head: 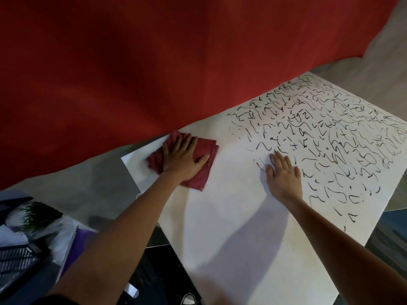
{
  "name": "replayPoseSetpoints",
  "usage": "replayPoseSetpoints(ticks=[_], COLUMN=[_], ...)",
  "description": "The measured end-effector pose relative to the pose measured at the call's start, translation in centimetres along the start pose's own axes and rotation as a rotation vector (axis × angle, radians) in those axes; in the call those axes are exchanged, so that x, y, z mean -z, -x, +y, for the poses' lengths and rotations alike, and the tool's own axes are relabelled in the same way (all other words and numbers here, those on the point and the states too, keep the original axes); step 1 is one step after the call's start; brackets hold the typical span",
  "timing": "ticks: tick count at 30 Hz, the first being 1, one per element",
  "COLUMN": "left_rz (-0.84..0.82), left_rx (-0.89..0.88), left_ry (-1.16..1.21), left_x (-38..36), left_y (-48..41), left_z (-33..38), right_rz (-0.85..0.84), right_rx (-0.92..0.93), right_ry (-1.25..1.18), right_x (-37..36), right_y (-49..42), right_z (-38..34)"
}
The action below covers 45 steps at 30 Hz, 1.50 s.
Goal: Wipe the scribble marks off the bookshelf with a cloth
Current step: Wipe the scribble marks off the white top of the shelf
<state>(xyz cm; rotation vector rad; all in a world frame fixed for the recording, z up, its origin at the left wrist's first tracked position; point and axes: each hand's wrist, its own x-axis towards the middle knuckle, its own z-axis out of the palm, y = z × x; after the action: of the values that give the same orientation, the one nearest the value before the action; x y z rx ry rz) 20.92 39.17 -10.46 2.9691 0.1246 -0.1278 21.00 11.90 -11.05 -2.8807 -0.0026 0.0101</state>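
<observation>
The white top of the bookshelf [222, 216] runs from lower middle to upper right. Black scribble marks [330, 133] cover its right half; the left part is bare white. A folded dark red cloth [203, 148] lies near the far left corner. My left hand [181, 155] presses flat on the cloth with straight, spread fingers. My right hand [283, 172] rests flat on the surface at the edge of the scribbles, fingers straight, holding nothing.
A red wall [154, 62] stands right behind the far edge of the shelf top. Lower left, below the shelf, are a dark basket-like item [17, 260] and a small plant [35, 214]. A shoe tip [189, 299] shows on the dark floor.
</observation>
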Motion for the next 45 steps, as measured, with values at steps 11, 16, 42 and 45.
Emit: replayPoseSetpoints(ticks=[11,16,42,45], left_rz=[-0.011,0.007,-0.008,-0.009], left_rx=[0.177,0.085,-0.046,0.047], left_ry=[-0.029,-0.027,-0.019,-0.019], left_x=[0.3,0.4,-0.2,0.1], left_y=[3.5,-1.0,-2.2,0.1], left_z=[-3.2,0.6,3.5,0.0], right_rz=[-0.023,-0.021,-0.066,-0.067], right_rx=[-0.013,-0.023,-0.004,-0.001], right_ry=[0.033,0.039,0.041,0.041], right_x=[0.1,0.0,-0.1,0.0], right_y=[0.3,0.3,-0.3,-0.2], right_z=[-0.6,-0.8,0.2,0.2])
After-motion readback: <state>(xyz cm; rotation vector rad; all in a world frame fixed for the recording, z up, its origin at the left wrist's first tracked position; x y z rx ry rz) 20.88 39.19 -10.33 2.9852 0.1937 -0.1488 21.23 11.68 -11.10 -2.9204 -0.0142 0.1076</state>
